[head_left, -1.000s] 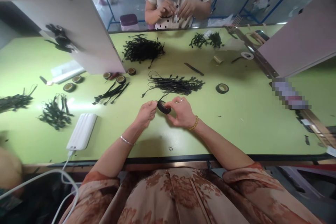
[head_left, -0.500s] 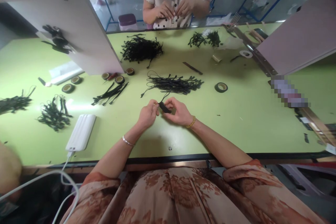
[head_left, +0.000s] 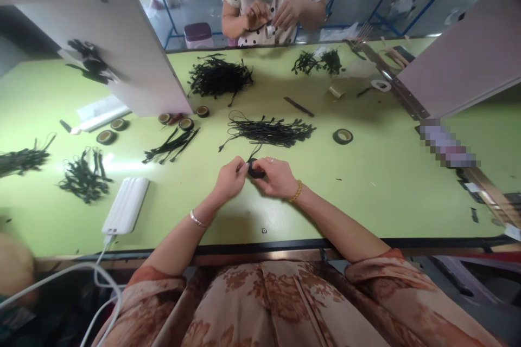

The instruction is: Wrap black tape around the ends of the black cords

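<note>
My left hand (head_left: 231, 180) pinches a thin black cable (head_left: 254, 150), whose loose part runs up from the fingertips toward the bundle. Closed round a roll of black tape (head_left: 255, 171), my right hand (head_left: 280, 178) sits right beside the left, the fingertips almost meeting. The spot where tape and cable come together is small and partly covered by my fingers. Just beyond both hands lies a spread bundle of black cables (head_left: 271, 131). Another roll of black tape (head_left: 343, 136) rests flat to the right of that bundle.
A white power bank (head_left: 126, 205) with a cord lies at left. More cable piles (head_left: 220, 77) and tape rolls (head_left: 106, 137) are spread over the green table (head_left: 366, 206). A dark blade-like strip (head_left: 299, 106) lies behind the bundle. Across the table, a co-worker's hands (head_left: 287, 11) handle something small.
My right hand has turned over the tape roll, its back now facing up, and the roll has tilted with it. My left hand stays almost in place. The co-worker's hands have shifted slightly.
</note>
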`<state>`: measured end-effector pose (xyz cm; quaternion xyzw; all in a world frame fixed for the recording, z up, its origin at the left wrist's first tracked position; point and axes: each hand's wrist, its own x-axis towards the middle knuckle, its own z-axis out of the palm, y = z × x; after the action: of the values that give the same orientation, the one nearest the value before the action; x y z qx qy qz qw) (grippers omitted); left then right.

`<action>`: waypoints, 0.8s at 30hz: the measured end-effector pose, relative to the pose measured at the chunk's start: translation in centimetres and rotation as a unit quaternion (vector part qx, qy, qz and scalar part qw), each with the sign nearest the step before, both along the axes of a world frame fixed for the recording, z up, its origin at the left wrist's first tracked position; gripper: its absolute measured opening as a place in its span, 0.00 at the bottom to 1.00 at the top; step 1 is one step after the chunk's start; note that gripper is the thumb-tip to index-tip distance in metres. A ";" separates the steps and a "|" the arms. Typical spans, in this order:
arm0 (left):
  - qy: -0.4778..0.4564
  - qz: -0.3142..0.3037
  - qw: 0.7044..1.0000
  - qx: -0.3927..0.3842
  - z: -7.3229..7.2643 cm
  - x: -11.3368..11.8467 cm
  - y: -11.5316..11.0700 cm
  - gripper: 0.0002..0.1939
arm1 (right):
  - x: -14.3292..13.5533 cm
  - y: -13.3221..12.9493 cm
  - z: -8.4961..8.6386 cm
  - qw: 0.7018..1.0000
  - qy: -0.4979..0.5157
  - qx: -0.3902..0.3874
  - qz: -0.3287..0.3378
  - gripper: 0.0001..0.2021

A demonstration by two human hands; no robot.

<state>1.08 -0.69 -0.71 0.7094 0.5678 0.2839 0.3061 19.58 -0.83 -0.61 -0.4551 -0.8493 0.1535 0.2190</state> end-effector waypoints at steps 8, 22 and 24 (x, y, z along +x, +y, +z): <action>-0.029 -0.038 0.998 0.046 0.4 -0.3 -0.3 0.14 | 1.3 1.3 0.7 0.864 0.372 -0.338 0.018 0.18; 0.245 -0.276 0.897 0.241 1.4 1.2 -2.4 0.17 | 1.1 2.1 0.7 0.605 0.605 -0.516 -0.042 0.14; 0.266 -0.274 0.900 0.211 1.6 1.3 -2.5 0.18 | 1.4 2.0 1.1 0.617 0.608 -0.497 -0.053 0.16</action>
<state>2.34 -3.14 0.94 0.9339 0.3383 0.1027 0.0524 21.02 1.15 0.46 -0.3415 -0.2901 0.7821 0.4331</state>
